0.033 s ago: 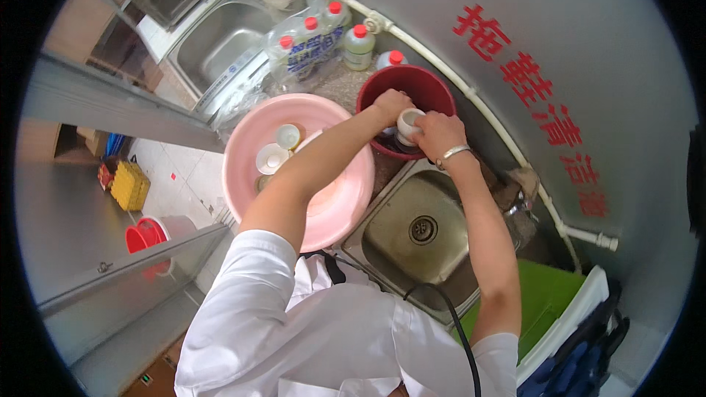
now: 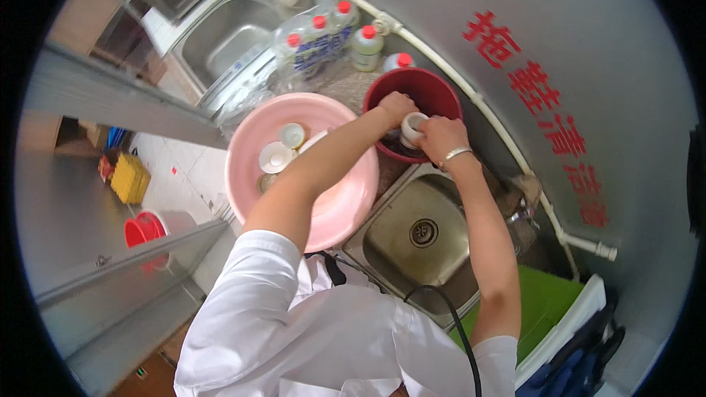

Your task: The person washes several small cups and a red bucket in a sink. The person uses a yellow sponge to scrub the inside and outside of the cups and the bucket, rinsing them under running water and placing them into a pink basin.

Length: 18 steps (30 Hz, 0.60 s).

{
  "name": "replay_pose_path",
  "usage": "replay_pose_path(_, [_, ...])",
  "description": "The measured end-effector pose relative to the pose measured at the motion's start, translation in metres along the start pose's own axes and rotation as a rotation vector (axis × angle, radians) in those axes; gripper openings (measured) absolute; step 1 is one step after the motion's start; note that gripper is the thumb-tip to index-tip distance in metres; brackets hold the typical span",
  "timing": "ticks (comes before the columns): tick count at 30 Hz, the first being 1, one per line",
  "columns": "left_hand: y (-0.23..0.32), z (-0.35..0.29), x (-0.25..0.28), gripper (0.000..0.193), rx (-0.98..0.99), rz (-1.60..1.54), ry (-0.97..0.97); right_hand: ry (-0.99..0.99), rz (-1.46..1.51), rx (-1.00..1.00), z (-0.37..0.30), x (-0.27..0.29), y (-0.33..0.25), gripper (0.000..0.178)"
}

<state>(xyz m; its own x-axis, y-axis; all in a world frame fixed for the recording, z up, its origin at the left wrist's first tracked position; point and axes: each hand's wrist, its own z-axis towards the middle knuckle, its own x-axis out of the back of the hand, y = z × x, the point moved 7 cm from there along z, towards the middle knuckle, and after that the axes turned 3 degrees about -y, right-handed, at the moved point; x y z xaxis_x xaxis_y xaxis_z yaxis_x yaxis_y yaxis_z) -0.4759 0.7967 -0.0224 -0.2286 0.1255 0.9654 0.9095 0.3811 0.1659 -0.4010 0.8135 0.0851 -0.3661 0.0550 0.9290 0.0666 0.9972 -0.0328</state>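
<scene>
Over the dark red bucket [image 2: 448, 90], my right hand [image 2: 443, 137] grips a small white cup [image 2: 412, 123] by its side, the cup's mouth turned upward. A silvery bracelet circles that wrist. My left hand [image 2: 398, 108] reaches into the bucket close beside the cup. Its fingers are curled and partly hidden below the rim, so what they hold cannot be made out. Under my left forearm stands a large pink basin [image 2: 245, 119]. Several white cups or small bowls lie in it, among them a white bowl [image 2: 276, 156] and a white cup [image 2: 292, 135].
A steel sink [image 2: 401, 235] with a drain and tap [image 2: 521, 215] lies right of the basin. Bottles with red caps [image 2: 366, 49] stand behind the bucket. A white pipe [image 2: 496, 123] runs along the wall. A green board [image 2: 548, 301] lies at the lower right; a black cable hangs before me.
The whole view has shifted slightly. Both hands stay at the bucket, and the cup in my right hand looks a little more tilted.
</scene>
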Motion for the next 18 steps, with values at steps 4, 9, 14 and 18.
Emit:
replay_pose_path(4, [-0.015,0.005,-0.021,0.021,-0.012,-0.086,-0.061,-0.119,0.042,0.018,0.015,-0.007,-0.01,0.026])
replay_pose_path(9, [-0.003,-0.006,0.018,0.021,-0.01,-0.14,0.024,-0.225,0.02,0.003,0.025,-0.042,-0.012,0.023])
replay_pose_path(14, [-0.044,-0.128,0.129,0.024,-0.014,-0.727,0.539,-0.274,-0.174,0.057,0.052,-0.065,-0.026,0.022])
replay_pose_path(18, [-0.11,-0.243,0.101,0.025,0.409,-0.737,0.654,-0.307,-0.235,0.104,0.06,-0.074,-0.032,0.025])
